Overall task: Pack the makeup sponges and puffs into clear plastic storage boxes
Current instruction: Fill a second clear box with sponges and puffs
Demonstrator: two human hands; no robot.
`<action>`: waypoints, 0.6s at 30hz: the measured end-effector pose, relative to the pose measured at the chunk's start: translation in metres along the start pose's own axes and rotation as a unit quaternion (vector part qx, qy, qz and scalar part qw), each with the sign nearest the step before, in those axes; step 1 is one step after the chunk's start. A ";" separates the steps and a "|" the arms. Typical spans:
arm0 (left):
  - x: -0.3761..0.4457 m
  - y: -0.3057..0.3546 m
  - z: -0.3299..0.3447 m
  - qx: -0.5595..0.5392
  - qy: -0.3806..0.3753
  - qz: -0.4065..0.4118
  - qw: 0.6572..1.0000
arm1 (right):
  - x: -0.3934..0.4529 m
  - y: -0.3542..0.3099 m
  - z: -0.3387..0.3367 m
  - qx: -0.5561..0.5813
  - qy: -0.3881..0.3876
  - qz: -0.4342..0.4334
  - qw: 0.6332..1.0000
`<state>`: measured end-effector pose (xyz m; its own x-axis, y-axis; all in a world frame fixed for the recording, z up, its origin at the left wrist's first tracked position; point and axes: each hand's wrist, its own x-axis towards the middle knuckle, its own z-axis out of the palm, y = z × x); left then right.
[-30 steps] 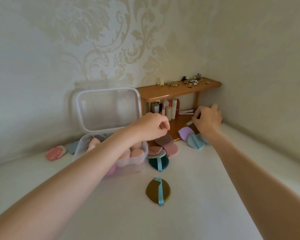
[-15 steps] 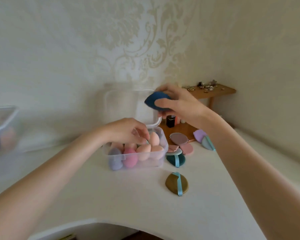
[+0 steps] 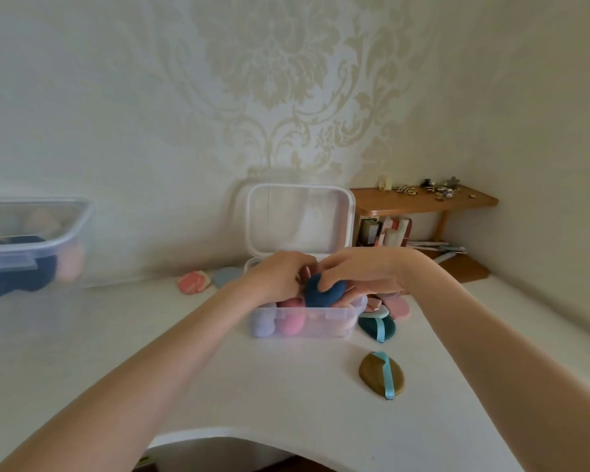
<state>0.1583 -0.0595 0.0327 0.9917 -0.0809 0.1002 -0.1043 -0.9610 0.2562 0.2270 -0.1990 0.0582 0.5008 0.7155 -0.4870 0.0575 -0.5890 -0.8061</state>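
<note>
A dark blue sponge (image 3: 324, 294) is held by the right hand (image 3: 365, 272), whose fingers are curled over its top, just above the open clear box (image 3: 307, 321) in the middle of the white desk (image 3: 218, 386). The left hand (image 3: 280, 277) is reached into the same box from the left, its fingers bent down among the sponges; whether anything is pinched by them cannot be told. Lilac and pink sponges (image 3: 276, 321) are seen through the front wall of the box, and its lid (image 3: 298, 219) is stood upright behind it against the patterned wall. An olive puff (image 3: 381, 373) with a pale blue ribbon is laid on the desk near the box, to its front right, and a teal puff (image 3: 377, 328) with pink puffs (image 3: 394, 306) behind it is found just beside the right end of the box. A second clear box (image 3: 31, 247), blurred, is seen at the far left with dark and peach sponges inside. A small wooden shelf (image 3: 423, 201) is set in the corner.
</note>
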 end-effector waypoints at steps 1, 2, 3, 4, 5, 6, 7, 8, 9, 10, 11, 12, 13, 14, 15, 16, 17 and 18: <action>0.002 -0.001 0.000 0.009 0.000 -0.001 1.000 | 0.002 -0.002 0.002 -0.057 0.007 0.014 0.998; 0.002 -0.002 0.001 0.014 0.002 -0.004 1.000 | 0.004 -0.005 0.005 -0.112 0.010 0.023 0.993; 0.002 -0.002 0.002 0.016 0.005 -0.006 1.000 | 0.005 -0.008 0.009 -0.161 0.015 0.028 0.986; 0.002 -0.003 0.003 0.007 0.008 -0.010 1.000 | 0.006 -0.011 0.013 -0.211 0.023 0.029 0.977; 0.001 -0.004 0.004 -0.010 0.014 -0.013 1.000 | 0.008 -0.013 0.016 -0.260 0.032 0.030 0.965; 0.000 -0.006 0.005 -0.018 0.020 -0.014 1.000 | 0.010 -0.016 0.019 -0.305 0.042 0.030 0.951; -0.002 -0.006 0.005 -0.021 0.025 -0.012 0.999 | 0.012 -0.019 0.023 -0.349 0.048 0.032 0.936; -0.002 -0.007 0.007 -0.021 0.019 -0.015 0.999 | 0.014 -0.021 0.027 -0.391 0.052 0.036 0.918; -0.003 -0.007 0.007 -0.021 0.012 -0.016 1.000 | 0.015 -0.022 0.030 -0.430 0.061 0.042 0.900; -0.003 -0.007 0.009 -0.020 0.002 -0.019 1.000 | 0.017 -0.022 0.033 -0.459 0.077 0.042 0.884; -0.003 -0.007 0.011 -0.019 -0.009 -0.023 1.000 | 0.018 -0.020 0.037 -0.477 0.100 0.038 0.872; -0.002 -0.008 0.013 -0.020 -0.017 -0.032 0.999 | 0.020 -0.018 0.041 -0.484 0.129 0.030 0.865; -0.002 -0.007 0.013 -0.018 -0.019 -0.035 0.999 | 0.022 -0.014 0.045 -0.486 0.156 0.019 0.859; -0.001 -0.009 0.015 -0.017 -0.021 -0.039 0.999 | 0.025 -0.011 0.047 -0.493 0.174 0.009 0.853; -0.002 -0.009 0.015 -0.021 -0.021 -0.037 0.999 | 0.027 -0.009 0.048 -0.500 0.179 0.001 0.848; -0.001 -0.009 0.014 -0.029 -0.024 -0.034 0.999 | 0.027 -0.008 0.046 -0.499 0.173 -0.006 0.849; -0.002 -0.008 0.012 -0.042 -0.028 -0.027 0.998 | 0.024 -0.009 0.042 -0.485 0.159 -0.008 0.860; -0.004 -0.006 0.010 -0.059 -0.037 -0.022 0.997 | 0.020 -0.010 0.037 -0.457 0.133 -0.003 0.879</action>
<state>0.1562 -0.0558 0.0208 0.9978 -0.0640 0.0156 -0.0652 -0.9264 0.3709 0.2047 -0.1655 0.0440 0.6756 0.6782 -0.2891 0.6704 -0.7283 -0.1418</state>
